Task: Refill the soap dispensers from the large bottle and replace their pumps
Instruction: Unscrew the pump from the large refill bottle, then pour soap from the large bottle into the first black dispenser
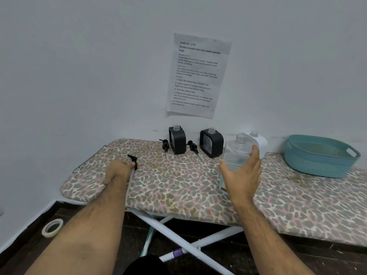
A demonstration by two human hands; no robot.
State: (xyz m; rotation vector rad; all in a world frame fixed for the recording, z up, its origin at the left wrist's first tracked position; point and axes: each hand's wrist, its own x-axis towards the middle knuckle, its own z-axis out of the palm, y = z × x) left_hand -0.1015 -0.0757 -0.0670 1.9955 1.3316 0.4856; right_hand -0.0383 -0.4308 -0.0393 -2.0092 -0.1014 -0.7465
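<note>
Your left hand [117, 171] rests on the board [178, 181], fingers curled around a pump [132, 161]; its black head pokes out past your knuckles and its pale tube runs back along your wrist. Your right hand [243, 173] is spread wide, palm turned inward, fingers straight, close against the near side of the clear bottle [237, 153], which stands uncapped on the board. Whether the palm actually touches the bottle you cannot tell from here.

Beyond your right fingertips, just behind the clear bottle, stands a white bottle [258, 140], mostly hidden. Ahead of the gap between your hands, by the wall, two black dispensers [177, 140] [211, 142] stand upright with open necks. A second pump [165, 145] lies just left of the left dispenser, and a third pump [193, 146] lies between the two dispensers.

Far to the right of your right hand sits a teal basket [319, 155] on the board. A printed sheet [198, 75] hangs on the wall above the dispensers. Down left of your left forearm, a tape roll [52, 227] lies on the floor.
</note>
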